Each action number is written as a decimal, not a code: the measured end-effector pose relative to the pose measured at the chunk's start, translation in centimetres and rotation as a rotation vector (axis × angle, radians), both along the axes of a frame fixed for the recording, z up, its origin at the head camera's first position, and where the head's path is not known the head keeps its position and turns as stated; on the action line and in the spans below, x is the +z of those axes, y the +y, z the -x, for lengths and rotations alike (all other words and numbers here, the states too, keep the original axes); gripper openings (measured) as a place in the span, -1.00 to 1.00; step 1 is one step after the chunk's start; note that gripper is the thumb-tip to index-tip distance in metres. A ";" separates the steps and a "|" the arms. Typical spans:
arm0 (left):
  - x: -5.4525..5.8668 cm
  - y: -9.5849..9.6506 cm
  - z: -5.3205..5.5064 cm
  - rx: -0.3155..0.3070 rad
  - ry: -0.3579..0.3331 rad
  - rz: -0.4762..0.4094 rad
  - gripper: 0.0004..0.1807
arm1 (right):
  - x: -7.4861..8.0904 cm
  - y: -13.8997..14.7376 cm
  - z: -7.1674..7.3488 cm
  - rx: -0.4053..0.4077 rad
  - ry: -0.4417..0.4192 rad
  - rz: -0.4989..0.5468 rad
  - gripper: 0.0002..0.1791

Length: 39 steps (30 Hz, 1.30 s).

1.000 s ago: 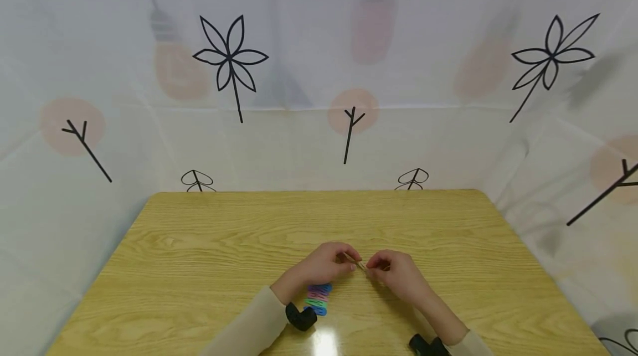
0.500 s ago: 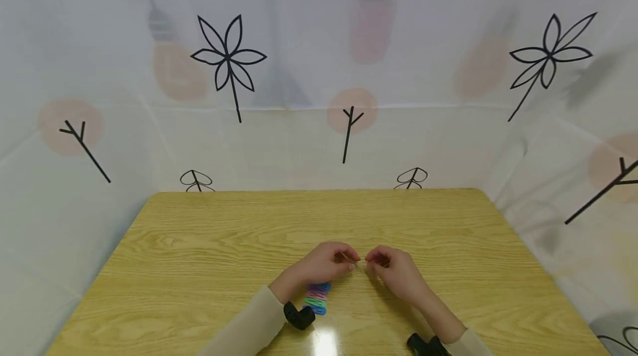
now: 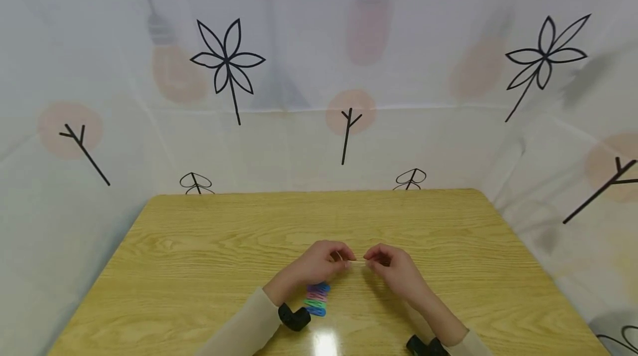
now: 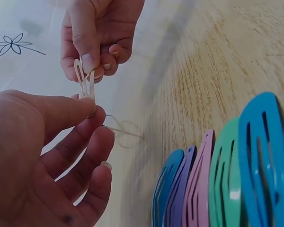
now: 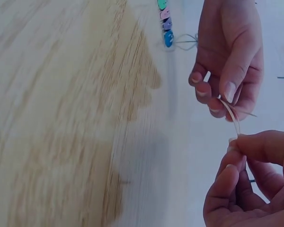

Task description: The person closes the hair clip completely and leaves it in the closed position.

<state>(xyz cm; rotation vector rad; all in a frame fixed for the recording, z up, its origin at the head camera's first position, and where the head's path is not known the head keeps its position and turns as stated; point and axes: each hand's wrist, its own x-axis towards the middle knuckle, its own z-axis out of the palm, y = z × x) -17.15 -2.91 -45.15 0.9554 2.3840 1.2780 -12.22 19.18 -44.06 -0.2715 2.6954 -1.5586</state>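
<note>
A pale cream snap hair clip [image 4: 84, 84] is held between the two hands, above the table. My left hand [image 3: 319, 263] pinches one end of it between thumb and index finger, the other fingers loosely bent. From the opposite side my right hand [image 3: 400, 274] pinches the other end with thumb and fingertips. In the right wrist view the hair clip [image 5: 234, 117] looks bowed, with its thin strips spread apart. Beside the left wrist lies a row of coloured snap clips [image 3: 317, 299]: blue [image 4: 266, 151], green [image 4: 227, 165], pink [image 4: 199, 182], purple and another blue.
The wood-grain table [image 3: 224, 234] extends around the hands to a straight far edge. A white cloth [image 3: 289, 151] printed with flowers and twigs hangs behind and on both sides. Black wrist cameras [image 3: 295, 317] sit on both wrists, near the tabletop.
The left hand has shifted slightly left, and the right hand has risen a little. The hair clip has turned from slanting to nearly level. The row of coloured clips stays put.
</note>
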 end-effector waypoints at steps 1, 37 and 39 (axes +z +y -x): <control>0.0 0.0 0.0 -0.002 0.000 -0.005 -0.88 | 0.1 0.0 0.0 0.002 0.003 0.001 -0.93; 0.1 -3.0 -2.9 0.118 -0.153 -0.275 -0.84 | 0.2 -2.8 -1.5 0.047 0.162 0.026 -0.93; 0.0 -3.2 -2.9 0.125 -0.168 -0.290 -0.81 | 0.1 -3.0 -1.5 0.032 0.165 0.011 -0.94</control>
